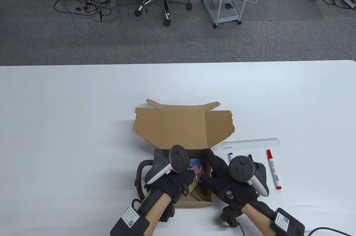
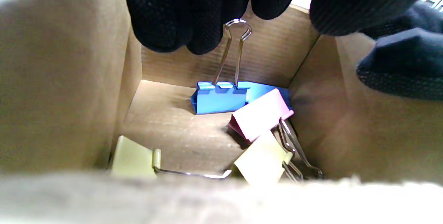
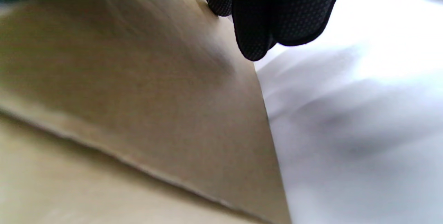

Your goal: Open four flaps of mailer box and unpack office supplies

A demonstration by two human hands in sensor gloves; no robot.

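Note:
The brown mailer box [image 1: 183,124] stands with its lid folded back. My left hand [image 1: 183,176] reaches into it. In the left wrist view its fingertips [image 2: 193,26] hover on either side of the upright wire handle of a blue binder clip [image 2: 221,99], which rests on the box floor. One fingertip touches the handle. A pink clip [image 2: 259,116] and two yellow clips [image 2: 263,161] lie beside the blue one. My right hand [image 1: 215,173] grips the box's right wall, fingers outside on the cardboard [image 3: 138,96] and thumb inside.
A clear ruler [image 1: 250,143], a blue-capped marker [image 1: 230,156] and a red marker [image 1: 274,173] lie on the white table to the right of the box. The table's front edge is just below my wrists.

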